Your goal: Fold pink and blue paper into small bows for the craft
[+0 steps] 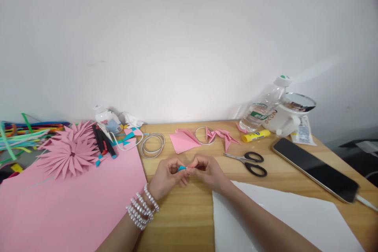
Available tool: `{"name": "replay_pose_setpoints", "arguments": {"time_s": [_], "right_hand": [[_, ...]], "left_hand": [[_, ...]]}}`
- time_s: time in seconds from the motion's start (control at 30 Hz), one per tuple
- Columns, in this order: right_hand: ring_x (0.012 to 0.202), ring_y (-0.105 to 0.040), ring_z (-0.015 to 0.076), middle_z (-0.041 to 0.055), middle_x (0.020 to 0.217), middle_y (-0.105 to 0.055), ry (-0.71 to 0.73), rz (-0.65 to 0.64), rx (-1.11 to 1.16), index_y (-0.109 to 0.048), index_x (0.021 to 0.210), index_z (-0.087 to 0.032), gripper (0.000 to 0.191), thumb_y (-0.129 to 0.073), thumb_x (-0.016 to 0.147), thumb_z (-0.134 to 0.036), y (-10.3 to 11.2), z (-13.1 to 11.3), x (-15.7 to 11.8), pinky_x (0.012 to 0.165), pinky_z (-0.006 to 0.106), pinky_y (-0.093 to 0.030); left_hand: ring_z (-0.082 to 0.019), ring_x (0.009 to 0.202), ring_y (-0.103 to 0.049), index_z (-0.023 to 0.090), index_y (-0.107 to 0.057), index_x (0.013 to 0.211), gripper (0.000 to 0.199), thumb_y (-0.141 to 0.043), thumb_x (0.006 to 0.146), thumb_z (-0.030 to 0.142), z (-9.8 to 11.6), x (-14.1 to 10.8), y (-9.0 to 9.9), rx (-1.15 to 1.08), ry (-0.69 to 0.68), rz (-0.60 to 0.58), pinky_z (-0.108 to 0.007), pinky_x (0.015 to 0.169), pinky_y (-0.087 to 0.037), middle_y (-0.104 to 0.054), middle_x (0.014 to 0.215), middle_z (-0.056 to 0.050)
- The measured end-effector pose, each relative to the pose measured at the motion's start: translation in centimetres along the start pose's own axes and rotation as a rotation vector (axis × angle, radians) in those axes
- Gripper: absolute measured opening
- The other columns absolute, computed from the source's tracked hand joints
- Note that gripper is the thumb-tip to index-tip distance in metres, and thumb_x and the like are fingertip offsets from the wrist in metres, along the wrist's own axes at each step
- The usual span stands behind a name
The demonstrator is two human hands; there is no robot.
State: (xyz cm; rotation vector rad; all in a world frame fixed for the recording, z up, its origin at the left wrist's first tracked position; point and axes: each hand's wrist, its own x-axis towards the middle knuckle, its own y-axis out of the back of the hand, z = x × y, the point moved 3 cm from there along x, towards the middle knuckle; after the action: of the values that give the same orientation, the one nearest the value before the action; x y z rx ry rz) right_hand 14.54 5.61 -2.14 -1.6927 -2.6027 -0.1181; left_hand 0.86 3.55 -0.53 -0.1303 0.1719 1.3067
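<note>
Between my hands is a small blue piece of paper (182, 168), mostly covered by fingers. My left hand (167, 177), with pearl bracelets (141, 210) at its wrist, pinches one side of it. The fingertips of my right hand (208, 173) are pressed together at its other end, touching the left fingertips. Just behind the hands lie a stack of pink paper squares (184, 141) and folded pink paper pieces (226, 137). Black-handled scissors (249, 161) rest to the right of my right hand.
Pink sheets (73, 208) and pink paper rosettes (71, 153) cover the left. Wire rings (152, 145) lie mid-table. On the right are a glue stick (256, 135), a tilted water bottle (260, 114), a white mug (283, 120), a phone (315, 169) and white paper (283, 212).
</note>
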Motion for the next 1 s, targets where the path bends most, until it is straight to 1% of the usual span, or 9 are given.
{"name": "replay_pose_setpoints", "arguments": {"time_s": [0.07,0.2,0.3,0.43,0.6,0.73,0.83,0.9,1.0], "right_hand": [[0.056,-0.056,0.0126,0.0030,0.062,-0.064,-0.033,-0.005,0.073,-0.059,0.063,-0.014,0.021,-0.067,0.065,-0.034,0.01,0.06,0.11,0.055,0.025,-0.042],[0.059,-0.059,0.0128,0.0023,0.065,-0.065,-0.116,-0.071,0.258,-0.061,0.072,-0.014,0.023,-0.067,0.066,-0.035,-0.05,-0.13,0.34,0.059,0.026,-0.046],[0.061,-0.060,0.0130,0.0031,0.066,-0.065,-0.115,-0.082,0.318,-0.059,0.069,-0.013,0.024,-0.065,0.067,-0.037,0.05,-0.47,0.39,0.061,0.026,-0.046],[0.056,-0.058,0.0115,0.0013,0.061,-0.063,-0.104,-0.060,0.325,-0.055,0.065,-0.014,0.025,-0.065,0.067,-0.037,0.04,-0.63,0.35,0.057,0.025,-0.045],[0.054,-0.057,0.0113,0.0010,0.061,-0.064,-0.117,-0.078,0.297,-0.054,0.064,-0.015,0.024,-0.066,0.066,-0.036,-0.09,-0.49,0.28,0.055,0.024,-0.045],[0.056,-0.058,0.0106,0.0011,0.065,-0.064,-0.127,-0.143,0.301,-0.055,0.072,-0.014,0.021,-0.063,0.070,-0.034,-0.29,-0.39,0.37,0.057,0.024,-0.045],[0.060,-0.059,0.0108,0.0002,0.068,-0.063,-0.107,-0.160,0.328,-0.054,0.080,-0.015,0.024,-0.066,0.067,-0.030,-0.34,-0.26,0.52,0.059,0.024,-0.046],[0.059,-0.059,0.0105,-0.0004,0.067,-0.062,-0.100,-0.137,0.325,-0.054,0.080,-0.015,0.024,-0.068,0.065,-0.029,-0.26,-0.08,0.61,0.058,0.024,-0.046],[0.055,-0.057,0.0096,-0.0012,0.064,-0.061,-0.107,-0.066,0.320,-0.053,0.078,-0.015,0.024,-0.068,0.065,-0.029,-0.04,0.14,0.68,0.055,0.023,-0.045]], "left_hand": [[-0.015,0.045,-0.061,0.012,-0.051,0.067,0.029,-0.068,0.063,0.035,0.21,0.00,0.05,-0.024,0.006,0.001,-0.026,0.043,-0.050,-0.064,0.055,-0.004],[-0.014,0.045,-0.061,0.012,-0.050,0.068,0.028,-0.067,0.064,0.035,0.61,0.01,0.17,-0.067,0.001,0.020,-0.025,0.042,-0.050,-0.065,0.060,-0.005],[-0.013,0.045,-0.060,0.012,-0.049,0.069,0.028,-0.066,0.065,0.034,0.60,0.08,0.18,-0.066,-0.006,0.016,-0.024,0.041,-0.048,-0.065,0.061,-0.004],[-0.012,0.043,-0.059,0.013,-0.048,0.075,0.026,-0.062,0.070,0.034,0.45,0.12,-0.02,-0.077,-0.019,-0.018,-0.021,0.039,-0.046,-0.065,0.062,-0.004],[-0.009,0.035,-0.053,0.015,-0.043,0.069,0.026,-0.061,0.070,0.034,0.39,-0.08,-0.11,-0.075,-0.041,-0.050,-0.017,0.031,-0.038,-0.062,0.056,-0.001],[-0.010,0.036,-0.054,0.015,-0.044,0.069,0.026,-0.062,0.070,0.033,0.38,-0.10,0.17,-0.089,-0.045,-0.025,-0.019,0.032,-0.041,-0.063,0.056,-0.001],[-0.010,0.038,-0.055,0.013,-0.047,0.069,0.026,-0.061,0.070,0.034,0.44,0.05,0.26,-0.104,-0.026,-0.016,-0.020,0.035,-0.043,-0.064,0.057,-0.003],[-0.010,0.041,-0.056,0.012,-0.048,0.071,0.025,-0.060,0.071,0.035,0.48,0.16,0.21,-0.129,-0.007,-0.032,-0.019,0.036,-0.043,-0.064,0.059,-0.004],[-0.011,0.045,-0.058,0.012,-0.050,0.073,0.027,-0.056,0.074,0.039,0.46,0.26,0.15,-0.192,0.025,-0.053,-0.019,0.038,-0.043,-0.064,0.064,-0.005]]}}
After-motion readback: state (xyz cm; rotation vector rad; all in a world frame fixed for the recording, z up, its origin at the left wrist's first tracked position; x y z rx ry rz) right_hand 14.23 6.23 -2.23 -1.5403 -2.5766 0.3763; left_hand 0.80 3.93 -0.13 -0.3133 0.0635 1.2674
